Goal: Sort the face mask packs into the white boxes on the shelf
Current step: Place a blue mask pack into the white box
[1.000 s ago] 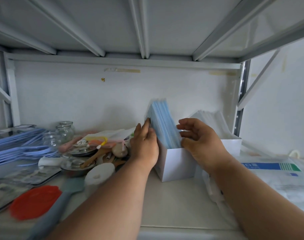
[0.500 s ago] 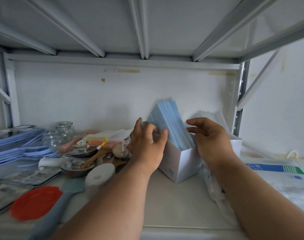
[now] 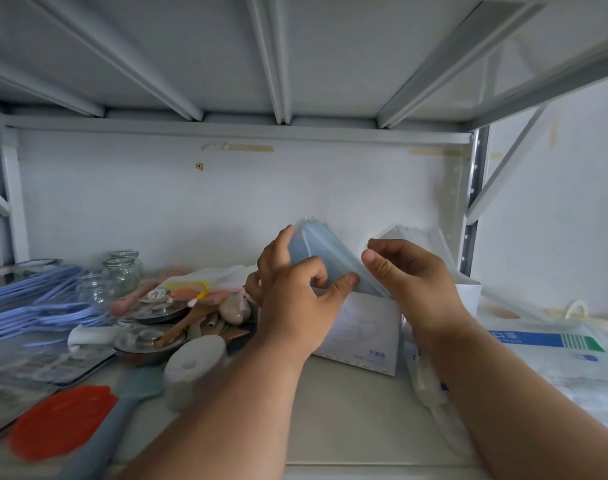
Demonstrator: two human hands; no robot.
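A stack of blue face mask packs [image 3: 325,252] stands tilted in a white box [image 3: 364,336] at the middle of the shelf. My left hand [image 3: 295,299] grips the stack's left side, thumb across its front and fingers behind it. My right hand [image 3: 413,282] is at the stack's right side with fingers curled, fingertips close to the packs; contact is unclear. A second white box [image 3: 470,296] with white mask packs [image 3: 416,237] stands just behind my right hand.
Loose blue mask packs [image 3: 35,299] lie at the left. Glass jars [image 3: 120,275], metal lids, a wooden spoon [image 3: 188,322], a white roll [image 3: 195,362], a red lid [image 3: 60,420] and a grey spatula clutter the left. A bagged mask pack [image 3: 555,355] lies right.
The white box has turned and tipped, and the blue stack now leans further left. My left hand wrapped round the stack's front; my right hand rose and curled beside it.
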